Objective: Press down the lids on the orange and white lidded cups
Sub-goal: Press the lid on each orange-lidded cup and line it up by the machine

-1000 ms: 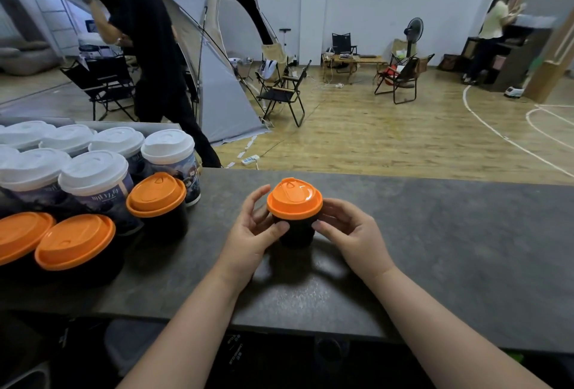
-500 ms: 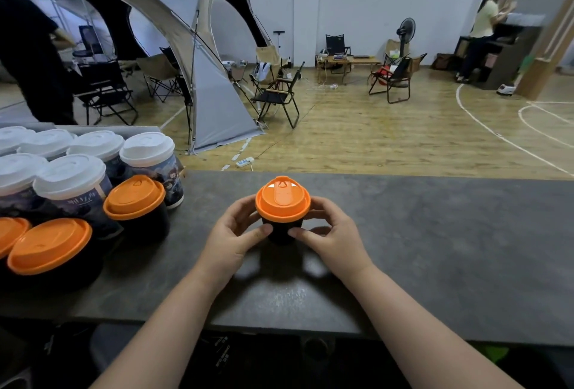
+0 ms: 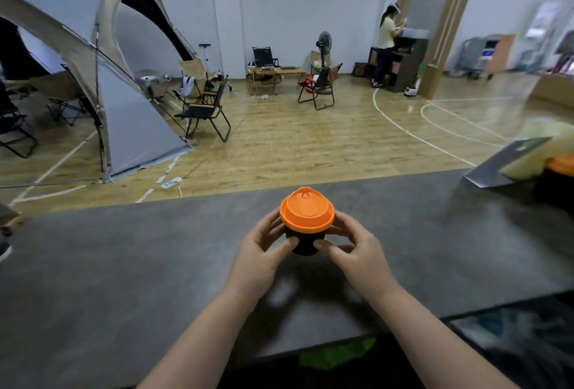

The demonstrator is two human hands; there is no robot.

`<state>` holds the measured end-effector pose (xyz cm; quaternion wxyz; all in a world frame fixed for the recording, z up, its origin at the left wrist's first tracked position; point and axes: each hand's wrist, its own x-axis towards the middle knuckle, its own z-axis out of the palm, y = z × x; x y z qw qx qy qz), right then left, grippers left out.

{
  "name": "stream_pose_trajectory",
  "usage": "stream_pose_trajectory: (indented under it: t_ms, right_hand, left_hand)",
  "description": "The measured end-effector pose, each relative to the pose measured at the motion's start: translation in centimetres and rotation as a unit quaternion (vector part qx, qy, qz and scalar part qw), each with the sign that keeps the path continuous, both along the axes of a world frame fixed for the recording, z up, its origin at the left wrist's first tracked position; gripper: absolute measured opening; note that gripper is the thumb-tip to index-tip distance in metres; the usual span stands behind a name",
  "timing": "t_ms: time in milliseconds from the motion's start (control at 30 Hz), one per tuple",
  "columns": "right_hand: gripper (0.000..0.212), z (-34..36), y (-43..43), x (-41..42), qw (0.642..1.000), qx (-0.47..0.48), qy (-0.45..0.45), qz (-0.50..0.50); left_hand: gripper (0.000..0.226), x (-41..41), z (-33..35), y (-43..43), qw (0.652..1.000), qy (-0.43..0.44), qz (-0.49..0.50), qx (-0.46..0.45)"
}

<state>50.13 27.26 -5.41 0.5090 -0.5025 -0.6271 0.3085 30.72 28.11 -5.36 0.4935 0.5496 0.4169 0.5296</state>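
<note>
Figure: one dark cup with its orange lid, held over the middle of the grey counter; whether its base touches the surface cannot be told. The left hand and right hand both curl round the cup wall under the lid rim, thumbs on the near side; neither presses the lid top. The lid sits level and looks seated, so this cup is probably done or nearly so. A second orange lid shows at the far right edge, blurred. No white-lidded cups are in view, so the remaining count cannot be judged
</note>
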Motion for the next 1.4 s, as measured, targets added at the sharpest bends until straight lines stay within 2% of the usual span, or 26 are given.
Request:
stream_pose_trajectory:
  t_ms: [400, 667, 900, 1033, 1200, 1300, 1400]
  right_hand:
    - [0.057, -0.3, -0.7, 27.0, 0.993, -0.009, 0.025, -0.116]
    - [0.057, -1.3, 2.5, 38.7, 0.984, -0.016, 0.03, -0.175]
    - [0.056, -1.7, 6.4, 43.6, 0.978, -0.015, 0.014, -0.208]
    - [0.053, -1.9, 7.7, 44.7, 0.975, -0.025, 0.033, -0.217]
    - [0.045, -2.2, 8.4, 44.6, 0.966, -0.04, 0.087, -0.242]
    - [0.036, -2.6, 8.4, 44.7, 0.962, -0.041, 0.052, -0.264]
    - [0.037, -2.7, 8.5, 44.6, 0.96, -0.049, 0.016, -0.276]
  left_hand:
    - [0.056, 29.1, -0.4, 2.3, 0.998, 0.0, -0.05, -0.026]
    - [0.061, 42.5, -1.0, 5.9, 0.993, -0.021, -0.094, -0.067]
    - [0.058, 49.1, -0.7, 9.3, 0.989, -0.05, -0.101, -0.094]
    - [0.062, 51.0, -0.9, 10.5, 0.991, -0.033, -0.084, -0.096]
    - [0.071, 51.6, -1.9, 10.5, 0.997, 0.019, -0.053, -0.048]
    - [0.073, 51.7, -2.3, 10.5, 0.998, 0.026, -0.042, -0.042]
    - [0.072, 51.8, -2.4, 10.6, 0.998, 0.021, -0.034, -0.043]
